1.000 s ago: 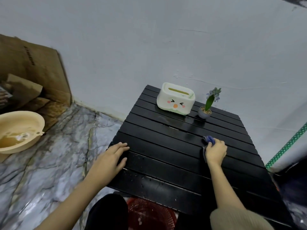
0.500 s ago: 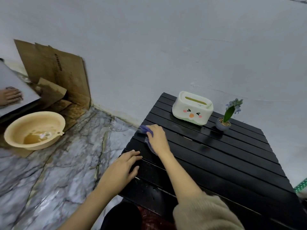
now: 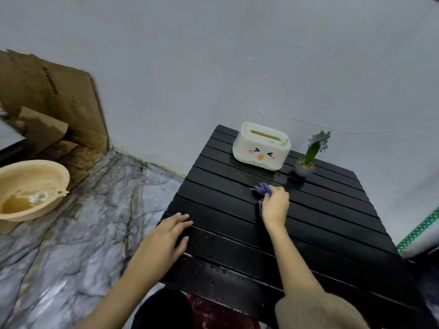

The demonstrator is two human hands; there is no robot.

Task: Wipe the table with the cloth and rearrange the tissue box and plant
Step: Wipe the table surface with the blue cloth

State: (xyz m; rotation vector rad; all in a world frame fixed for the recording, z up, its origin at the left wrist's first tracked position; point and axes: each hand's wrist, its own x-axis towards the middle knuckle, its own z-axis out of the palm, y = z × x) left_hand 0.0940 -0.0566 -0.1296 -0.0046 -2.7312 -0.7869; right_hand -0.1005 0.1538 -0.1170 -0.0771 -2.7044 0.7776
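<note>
Wiping step: right hand [image 3: 275, 205] is gripping the cloth [image 3: 262, 189] mid-table [image 3: 332, 210], left hand [image 3: 164, 238] lying open bracing the edge; tissue box [image 3: 261, 146] and plant [image 3: 308, 157] at back probably needing moving next.

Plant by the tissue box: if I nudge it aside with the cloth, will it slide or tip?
The plant probably tips: tall leaf and flower over a small round pot. It likely weighs little. The table looks wet and glossy, so a low push might slide it.

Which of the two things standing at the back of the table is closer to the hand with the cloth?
The potted plant. It stands just beyond the right hand holding the cloth; the tissue box sits farther back and left.
</note>
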